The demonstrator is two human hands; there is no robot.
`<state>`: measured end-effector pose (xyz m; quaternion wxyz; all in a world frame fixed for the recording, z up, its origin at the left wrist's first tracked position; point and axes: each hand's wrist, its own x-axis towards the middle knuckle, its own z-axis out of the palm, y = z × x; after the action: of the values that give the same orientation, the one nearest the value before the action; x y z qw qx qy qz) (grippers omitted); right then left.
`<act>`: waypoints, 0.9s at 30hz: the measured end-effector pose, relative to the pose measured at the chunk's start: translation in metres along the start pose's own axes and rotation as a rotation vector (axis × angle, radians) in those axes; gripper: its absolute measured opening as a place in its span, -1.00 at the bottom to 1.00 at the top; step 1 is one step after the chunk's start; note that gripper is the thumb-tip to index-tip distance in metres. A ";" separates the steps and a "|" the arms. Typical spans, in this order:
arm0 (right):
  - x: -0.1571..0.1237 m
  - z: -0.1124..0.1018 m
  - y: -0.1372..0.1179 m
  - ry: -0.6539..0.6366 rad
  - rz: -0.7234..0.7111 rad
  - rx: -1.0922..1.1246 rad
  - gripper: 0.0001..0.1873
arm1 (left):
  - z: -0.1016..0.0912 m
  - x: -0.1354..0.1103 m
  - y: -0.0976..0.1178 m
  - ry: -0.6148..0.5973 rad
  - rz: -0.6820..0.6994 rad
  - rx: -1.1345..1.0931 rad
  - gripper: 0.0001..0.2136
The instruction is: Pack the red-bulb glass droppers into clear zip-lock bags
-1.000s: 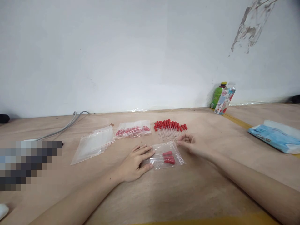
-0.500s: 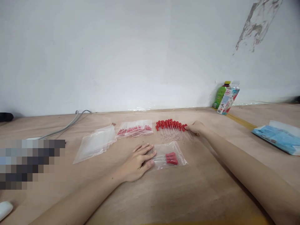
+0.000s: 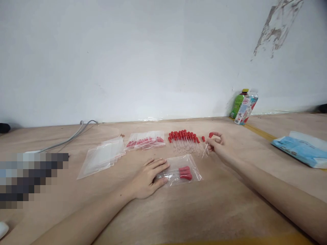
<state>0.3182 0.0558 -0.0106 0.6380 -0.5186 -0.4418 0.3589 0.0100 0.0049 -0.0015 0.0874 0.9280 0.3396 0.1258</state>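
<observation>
My left hand (image 3: pixel 150 178) lies with fingers spread on the left end of a clear zip bag (image 3: pixel 173 161). Inside that bag are red-bulbed droppers (image 3: pixel 185 173), their thin stems pointing toward my hand. To the right, my right hand (image 3: pixel 216 144) pinches a glass dropper (image 3: pixel 211 135) by its stem area, just above the table. One more red bulb (image 3: pixel 203 139) shows beside those fingers; whether it is held or lying down I cannot tell. A fanned row of loose droppers (image 3: pixel 182 136) rests left of my right hand, bulbs toward the wall.
Filled bags (image 3: pixel 145 141) overlap behind my left hand, and flat clear bags (image 3: pixel 102 158) lie left of them. A grey cable (image 3: pixel 74 134) runs at the left. Against the wall stand a green bottle (image 3: pixel 237 105) and a carton (image 3: pixel 246 110); a blue packet (image 3: pixel 301 149) lies right.
My right hand has drawn away from the right end of the dropper row, moving right and slightly nearer, with a dropper in its fingers. My left hand stays on the bag.
</observation>
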 end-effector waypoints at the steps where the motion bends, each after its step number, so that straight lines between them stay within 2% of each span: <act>1: -0.010 0.002 0.002 -0.008 0.001 0.036 -0.51 | 0.000 0.000 0.000 0.002 0.001 -0.001 -0.57; 5: -0.038 0.012 0.007 -0.025 0.107 0.179 -0.60 | 0.000 0.000 -0.001 0.017 0.013 -0.003 -0.57; 9: -0.050 0.022 0.007 -0.157 0.215 0.259 -0.74 | 0.000 0.000 -0.001 0.012 0.007 -0.009 -0.56; 12: -0.055 0.023 0.009 -0.316 0.198 0.167 -0.76 | 0.000 0.000 0.000 0.010 0.002 -0.005 -0.55; 16: -0.058 0.020 0.009 -0.539 0.107 -0.043 -0.70 | 0.000 0.000 0.000 0.014 0.006 -0.004 -0.55; 18: -0.058 0.020 0.009 -0.603 0.077 -0.100 -0.71 | 0.001 0.000 -0.001 0.016 0.006 -0.001 -0.55; 24: -0.055 0.027 0.012 -0.504 0.018 -0.112 -0.72 | 0.000 0.001 -0.001 0.003 0.001 0.009 -0.55; 27: -0.056 0.034 0.014 -0.522 0.006 -0.104 -0.75 | -0.001 0.001 0.000 0.000 -0.004 0.006 -0.54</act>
<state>0.2663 0.0190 -0.0324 0.4736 -0.4418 -0.6079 0.4592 0.0104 0.0061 -0.0009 0.0848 0.9275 0.3420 0.1244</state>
